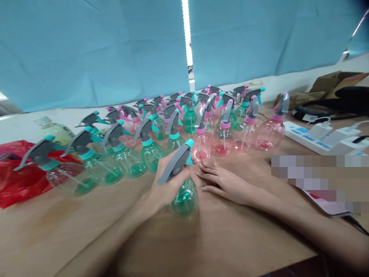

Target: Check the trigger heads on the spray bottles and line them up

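My left hand [167, 184] is closed around the neck of a green spray bottle [185, 200] with a grey and teal trigger head. The bottle stands at the middle of the brown table, tilted a little in the view. To its right, my right hand [223, 181] lies palm down with fingers stretched out, its fingertips near the base of a pink spray bottle [201, 144]. Behind both hands, green spray bottles [127, 159] line up on the left and pink ones [244, 132] on the right. Several more bottles of both colours crowd the rows behind.
A red plastic bag [20, 173] and a bottle of pale yellow liquid [59, 130] are at the left. On the right are a white power strip [302, 134] with chargers, a partly blurred-out phone-like device [331, 206], black headphones [311, 113] and a cardboard box [328, 84].
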`<state>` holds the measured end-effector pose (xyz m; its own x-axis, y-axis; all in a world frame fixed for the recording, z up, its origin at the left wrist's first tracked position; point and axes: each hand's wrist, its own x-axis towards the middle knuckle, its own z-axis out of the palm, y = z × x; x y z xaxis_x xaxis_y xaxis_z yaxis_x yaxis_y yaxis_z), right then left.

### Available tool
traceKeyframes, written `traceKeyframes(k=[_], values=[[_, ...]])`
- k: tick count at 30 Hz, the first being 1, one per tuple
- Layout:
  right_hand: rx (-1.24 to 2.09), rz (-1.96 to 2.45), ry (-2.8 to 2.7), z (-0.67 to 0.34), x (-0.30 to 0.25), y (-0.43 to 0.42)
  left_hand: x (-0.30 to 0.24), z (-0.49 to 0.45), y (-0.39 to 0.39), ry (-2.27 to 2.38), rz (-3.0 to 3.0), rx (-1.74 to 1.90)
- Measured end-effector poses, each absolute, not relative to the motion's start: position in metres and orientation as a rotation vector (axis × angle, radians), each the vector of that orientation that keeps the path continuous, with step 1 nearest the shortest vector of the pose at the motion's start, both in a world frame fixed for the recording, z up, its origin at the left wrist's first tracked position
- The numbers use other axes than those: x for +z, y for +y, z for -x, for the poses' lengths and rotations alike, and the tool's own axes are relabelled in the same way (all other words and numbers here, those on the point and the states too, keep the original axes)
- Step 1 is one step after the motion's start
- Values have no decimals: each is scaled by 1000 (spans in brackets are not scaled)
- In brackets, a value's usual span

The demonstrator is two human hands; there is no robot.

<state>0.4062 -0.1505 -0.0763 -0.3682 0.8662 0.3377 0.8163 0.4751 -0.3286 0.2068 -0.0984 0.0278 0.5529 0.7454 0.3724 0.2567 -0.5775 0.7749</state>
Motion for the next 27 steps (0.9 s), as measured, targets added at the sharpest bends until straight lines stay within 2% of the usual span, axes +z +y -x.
traceKeyframes(k=[18, 27], values=[[179, 1392, -2289, -406, -73, -150, 16, -216, -103, 901, -2082, 1111], [148, 1342, -2292, -407, -74, -146, 19, -211, -109, 1203, -2212, 950]])
